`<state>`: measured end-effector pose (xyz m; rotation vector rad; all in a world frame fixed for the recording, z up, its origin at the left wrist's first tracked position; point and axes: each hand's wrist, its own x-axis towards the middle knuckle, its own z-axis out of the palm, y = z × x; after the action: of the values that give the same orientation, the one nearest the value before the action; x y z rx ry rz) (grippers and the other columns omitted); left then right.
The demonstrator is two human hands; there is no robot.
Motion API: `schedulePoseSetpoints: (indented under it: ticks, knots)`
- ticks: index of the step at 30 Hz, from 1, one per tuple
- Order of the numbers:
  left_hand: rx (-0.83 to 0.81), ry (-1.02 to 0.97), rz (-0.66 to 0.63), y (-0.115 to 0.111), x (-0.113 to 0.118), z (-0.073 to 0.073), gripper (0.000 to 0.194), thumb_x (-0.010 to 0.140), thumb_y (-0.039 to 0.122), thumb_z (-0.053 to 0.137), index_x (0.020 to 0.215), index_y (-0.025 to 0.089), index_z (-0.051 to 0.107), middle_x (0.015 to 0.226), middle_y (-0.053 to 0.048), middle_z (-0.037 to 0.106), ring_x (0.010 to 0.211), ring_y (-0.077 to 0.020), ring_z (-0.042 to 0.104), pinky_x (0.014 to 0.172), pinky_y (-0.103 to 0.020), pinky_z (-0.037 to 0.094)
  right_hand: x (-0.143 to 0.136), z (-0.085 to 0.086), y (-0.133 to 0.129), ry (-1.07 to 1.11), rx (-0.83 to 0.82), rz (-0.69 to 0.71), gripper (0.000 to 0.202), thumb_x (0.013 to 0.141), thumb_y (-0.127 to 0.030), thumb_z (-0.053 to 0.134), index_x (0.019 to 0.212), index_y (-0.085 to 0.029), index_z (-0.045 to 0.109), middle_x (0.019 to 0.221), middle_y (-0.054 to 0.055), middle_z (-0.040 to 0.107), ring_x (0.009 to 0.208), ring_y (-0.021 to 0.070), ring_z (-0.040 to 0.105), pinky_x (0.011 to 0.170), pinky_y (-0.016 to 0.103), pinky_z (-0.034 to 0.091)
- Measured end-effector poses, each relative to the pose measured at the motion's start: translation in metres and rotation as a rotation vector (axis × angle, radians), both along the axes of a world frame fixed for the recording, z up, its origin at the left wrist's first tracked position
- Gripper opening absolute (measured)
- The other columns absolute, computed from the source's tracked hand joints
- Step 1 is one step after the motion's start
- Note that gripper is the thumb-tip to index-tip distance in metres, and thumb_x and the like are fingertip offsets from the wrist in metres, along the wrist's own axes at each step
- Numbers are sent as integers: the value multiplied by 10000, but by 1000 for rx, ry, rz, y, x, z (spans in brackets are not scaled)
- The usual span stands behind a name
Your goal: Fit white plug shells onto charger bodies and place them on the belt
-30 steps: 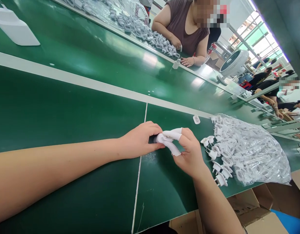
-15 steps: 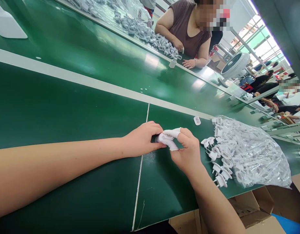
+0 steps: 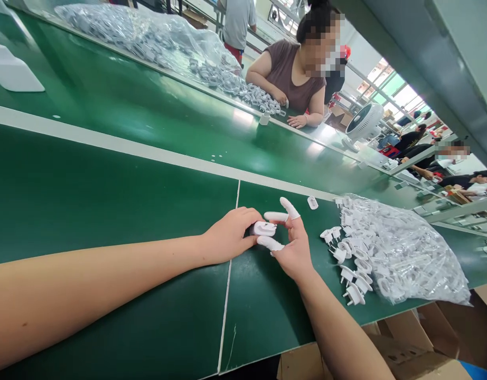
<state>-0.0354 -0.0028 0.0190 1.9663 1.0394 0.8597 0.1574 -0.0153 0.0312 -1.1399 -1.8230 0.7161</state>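
Observation:
My left hand pinches a small white plastic plug piece between thumb and fingers, just above the green table. My right hand wears white finger cots on the thumb and two fingers. Its fingers are spread apart around the right end of the piece. The thumb lies close under it; whether it touches, I cannot tell. To the right, several white two-pin plug heads spill from a clear plastic bag. One small white oval part lies alone beyond my right hand.
A pale strip separates my green table from the green surface beyond. Across it a co-worker sits by a heap of small parts and a big plastic bag. Cardboard boxes stand below the right edge; a fan stands farther back.
My right hand's fingers were closed on the plug piece and are now spread, letting it go. My left hand keeps its hold. The camera view has shifted slightly.

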Motion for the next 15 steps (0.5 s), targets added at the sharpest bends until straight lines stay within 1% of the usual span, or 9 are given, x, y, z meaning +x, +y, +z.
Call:
schedulePoseSetpoints:
  ticks: [1, 2, 4, 5, 7, 9, 10, 12, 15]
  knots:
    - [3, -25, 12, -2, 0, 1, 185, 906, 323, 580, 1041, 212, 642, 1075, -73, 690, 925, -246, 627, 824, -414, 525, 2, 1, 1, 42, -41, 41, 485, 804, -278, 804, 1262, -308, 648, 1129, 28, 709, 1025, 205, 676, 957, 410, 546]
    - [7, -57, 21, -3, -1, 2, 186, 919, 319, 567, 1059, 215, 632, 1098, -70, 678, 900, -228, 629, 792, -390, 530, 5, 2, 2, 52, -54, 79, 432, 796, -269, 816, 1204, -307, 679, 1133, 26, 707, 1037, 203, 677, 957, 402, 551]
    - [35, -133, 19, -6, -3, 4, 197, 922, 309, 578, 1088, 214, 626, 1154, -77, 660, 899, -210, 636, 758, -356, 538, 9, 7, 3, 20, 1, 101, 279, 824, -250, 797, 1090, -299, 727, 1058, 20, 717, 991, 195, 683, 918, 384, 565]
    - [61, -171, 1, -8, -4, 5, 225, 909, 290, 595, 1118, 212, 626, 1203, -91, 652, 947, -218, 643, 779, -354, 546, 9, 10, 2, 1, 48, 85, 246, 838, -245, 788, 1072, -298, 735, 1024, 20, 722, 958, 193, 687, 892, 379, 571]
    - [113, -247, -72, -10, -7, 6, 353, 898, 257, 601, 1248, 209, 602, 1338, -121, 617, 1115, -256, 629, 890, -379, 553, 9, 14, -1, -16, 160, 33, 233, 852, -243, 779, 1073, -300, 733, 1009, 27, 732, 920, 199, 697, 839, 376, 588]
    - [133, -294, -138, -12, -9, 5, 459, 953, 267, 536, 1410, 227, 519, 1455, -120, 567, 1269, -280, 570, 1033, -419, 511, 6, 16, -5, -24, 266, -4, 236, 862, -229, 761, 1082, -310, 727, 1005, 32, 740, 895, 208, 708, 792, 376, 601]
    - [135, -305, -159, -14, -10, 4, 473, 992, 278, 483, 1463, 240, 479, 1485, -106, 554, 1314, -276, 544, 1091, -429, 476, 5, 16, -8, -29, 308, -9, 250, 867, -213, 749, 1093, -317, 723, 1002, 33, 744, 881, 209, 712, 771, 374, 605]
    - [143, -316, -166, -16, -10, 4, 460, 1051, 282, 380, 1504, 256, 453, 1498, -74, 560, 1337, -252, 530, 1147, -416, 429, 2, 15, -12, -30, 369, -14, 302, 868, -172, 730, 1124, -331, 714, 998, 33, 748, 858, 211, 714, 737, 372, 608]
    - [159, -340, -150, -18, -9, 6, 446, 1077, 269, 314, 1480, 240, 502, 1463, -55, 598, 1288, -228, 563, 1121, -378, 446, 1, 14, -16, -21, 423, -14, 391, 853, -122, 730, 1171, -349, 703, 1009, 35, 752, 848, 213, 714, 709, 369, 609]
